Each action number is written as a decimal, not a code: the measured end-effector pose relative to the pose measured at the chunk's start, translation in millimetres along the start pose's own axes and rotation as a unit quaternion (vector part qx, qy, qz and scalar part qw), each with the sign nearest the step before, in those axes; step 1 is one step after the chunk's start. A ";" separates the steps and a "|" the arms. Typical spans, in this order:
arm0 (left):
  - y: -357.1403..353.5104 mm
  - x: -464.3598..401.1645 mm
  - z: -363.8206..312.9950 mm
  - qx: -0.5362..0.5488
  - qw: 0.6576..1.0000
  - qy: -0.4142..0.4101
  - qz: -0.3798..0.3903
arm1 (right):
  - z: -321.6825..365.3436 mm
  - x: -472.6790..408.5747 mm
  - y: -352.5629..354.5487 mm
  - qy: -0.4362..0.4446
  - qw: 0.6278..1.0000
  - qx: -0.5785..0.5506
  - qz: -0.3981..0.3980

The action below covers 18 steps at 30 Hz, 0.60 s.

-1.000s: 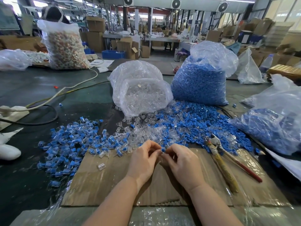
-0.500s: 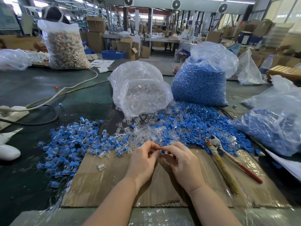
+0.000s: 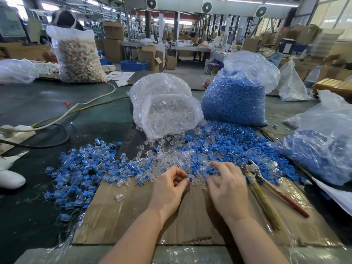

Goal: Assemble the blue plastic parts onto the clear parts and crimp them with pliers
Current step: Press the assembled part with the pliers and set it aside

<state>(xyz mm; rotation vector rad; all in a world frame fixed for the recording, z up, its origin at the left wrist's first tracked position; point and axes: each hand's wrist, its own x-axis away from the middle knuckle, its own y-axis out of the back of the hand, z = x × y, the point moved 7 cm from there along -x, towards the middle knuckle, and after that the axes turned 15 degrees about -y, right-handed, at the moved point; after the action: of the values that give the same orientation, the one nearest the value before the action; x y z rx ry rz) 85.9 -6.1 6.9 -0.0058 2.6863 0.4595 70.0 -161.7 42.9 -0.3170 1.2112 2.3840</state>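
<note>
Our hands have pulled apart. Now our right hand (image 3: 226, 184) spreads open over the blue parts (image 3: 224, 143) at twelve o'clock; our left hand (image 3: 170, 185) pinches something tiny, we can't tell what. They look light and slippery; pinch their sides.

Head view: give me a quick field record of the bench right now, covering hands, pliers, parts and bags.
left hand: fingers curled, pinching a small part at its fingertips
right hand: fingers spread over the loose mixed parts, holding nothing visible
pliers: lying on the cardboard, right of the right hand, untouched
assembled pile: left of the hands
clear parts bag: open, spilling
blue parts bag: upright behind
</note>
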 end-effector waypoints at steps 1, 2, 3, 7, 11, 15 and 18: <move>0.8 0.2 -0.4 -0.004 1.000 -0.001 -0.002 | -8.7 -4.2 2.8 -0.046 0.998 0.048 -0.007; 1.6 0.1 -0.6 -0.010 1.000 -0.002 -0.003 | -19.7 -8.2 5.1 -0.097 0.989 0.115 -0.005; 2.2 0.1 -0.8 -0.017 1.000 -0.003 -0.004 | -31.9 -10.8 7.8 -0.146 0.971 0.189 0.005; 3.3 -1.1 -1.6 -0.023 1.000 -0.002 -0.008 | -80.4 -12.0 22.1 -0.306 0.900 0.295 0.092; 4.4 -2.6 -0.4 0.009 1.000 0.016 -0.020 | -101.3 -8.3 29.5 -0.350 0.868 0.324 0.138; 4.4 -2.8 2.1 0.065 0.996 0.052 -0.026 | -92.8 -10.1 33.1 -0.312 0.879 0.345 0.106; 3.8 -3.7 3.6 0.118 0.989 0.080 -0.028 | -74.2 -13.5 37.8 -0.251 0.902 0.342 0.074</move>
<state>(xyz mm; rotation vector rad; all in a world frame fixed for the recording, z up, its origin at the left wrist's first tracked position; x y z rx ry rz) 90.4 -1.6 6.4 -0.0520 2.8727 0.1256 63.7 -245.0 31.2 0.5925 1.7202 1.8016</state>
